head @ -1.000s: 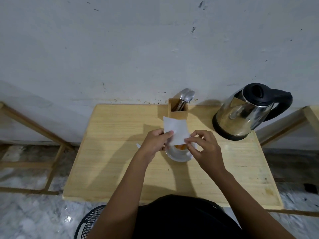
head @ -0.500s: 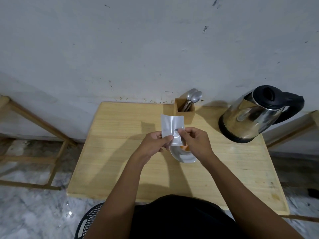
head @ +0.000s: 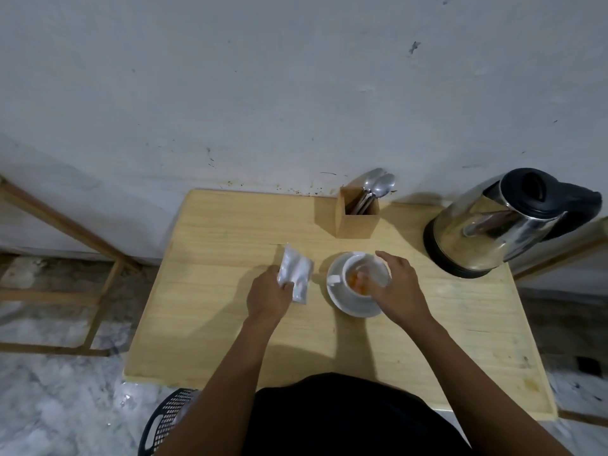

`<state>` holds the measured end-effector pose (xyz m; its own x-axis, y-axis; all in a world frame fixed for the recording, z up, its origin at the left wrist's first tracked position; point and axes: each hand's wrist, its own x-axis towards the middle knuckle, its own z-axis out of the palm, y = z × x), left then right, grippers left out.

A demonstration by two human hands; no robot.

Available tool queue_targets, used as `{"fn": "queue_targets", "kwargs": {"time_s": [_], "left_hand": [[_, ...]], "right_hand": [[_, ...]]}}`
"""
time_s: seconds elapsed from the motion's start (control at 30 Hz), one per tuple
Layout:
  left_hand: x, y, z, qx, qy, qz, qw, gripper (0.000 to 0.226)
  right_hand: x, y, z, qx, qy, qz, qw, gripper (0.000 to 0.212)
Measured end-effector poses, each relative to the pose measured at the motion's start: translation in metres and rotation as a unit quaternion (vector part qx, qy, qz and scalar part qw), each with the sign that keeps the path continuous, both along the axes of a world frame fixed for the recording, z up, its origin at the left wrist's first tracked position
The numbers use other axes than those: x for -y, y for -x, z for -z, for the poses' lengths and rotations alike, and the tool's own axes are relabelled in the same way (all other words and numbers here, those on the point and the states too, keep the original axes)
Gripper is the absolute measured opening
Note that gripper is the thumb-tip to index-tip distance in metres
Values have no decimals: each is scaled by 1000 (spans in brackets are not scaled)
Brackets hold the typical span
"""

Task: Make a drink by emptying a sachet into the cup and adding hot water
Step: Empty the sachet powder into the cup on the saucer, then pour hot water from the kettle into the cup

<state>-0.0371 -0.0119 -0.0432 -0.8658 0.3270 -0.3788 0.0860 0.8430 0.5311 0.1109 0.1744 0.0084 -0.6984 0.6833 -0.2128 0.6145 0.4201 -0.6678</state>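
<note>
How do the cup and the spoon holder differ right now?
The cup is round and white; the spoon holder is a square wooden box. The cup sits on a saucer mid-table, while the holder stands straight on the table by the wall. The cup holds orange powder; the holder holds spoons. The right hand is at the cup; the holder is untouched. Both stand upright.
</note>
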Motion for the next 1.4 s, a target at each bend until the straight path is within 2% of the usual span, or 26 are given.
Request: {"fn": "queue_targets", "kwargs": {"time_s": [0.07, 0.13, 0.23, 0.3, 0.53, 0.63, 0.7, 0.83, 0.97, 1.13, 1.4], "left_hand": [[-5, -8, 4, -102, 90, 40, 990, 65], [-10, -12, 8, -163, 129, 102, 973, 74], [-12, -12, 19, -163, 148, 194, 956, 52], [-11, -11, 22, -157, 145, 207, 955, 41], [-12, -7, 24, -147, 131, 210, 958, 38], [-15, -8, 20, -149, 97, 192, 965, 40], [-20, -13, 12, -140, 25, 182, 973, 43], [-34, -32, -10, -52, -135, 156, 977, 37], [-48, -46, -16, -7, -158, 147, 976, 33], [-64, -54, -15, 12, -172, 88, 981, 25], [-82, -68, -16, 20, -165, -32, 986, 18]], "right_hand": [[0, -1, 4, 19, 26, -27, 999, 71], [0, -2, 8, 30, 26, -48, 998, 85], [-2, -3, 14, 41, 12, -61, 997, 92], [-4, -1, 17, 42, 24, -63, 997, 89], [-5, 0, 19, 30, 49, -57, 997, 82], [-6, -1, 17, 19, 55, -69, 996, 72], [-8, -5, 11, -22, 77, -73, 994, 59], [-19, -20, 7, -89, 66, -41, 993, 33], [-36, -43, -3, -156, 41, 18, 987, 15], [-60, -76, -23, -197, 7, 71, 978, 19], [-112, -112, -49, -206, -141, 114, 962, 22]]}}
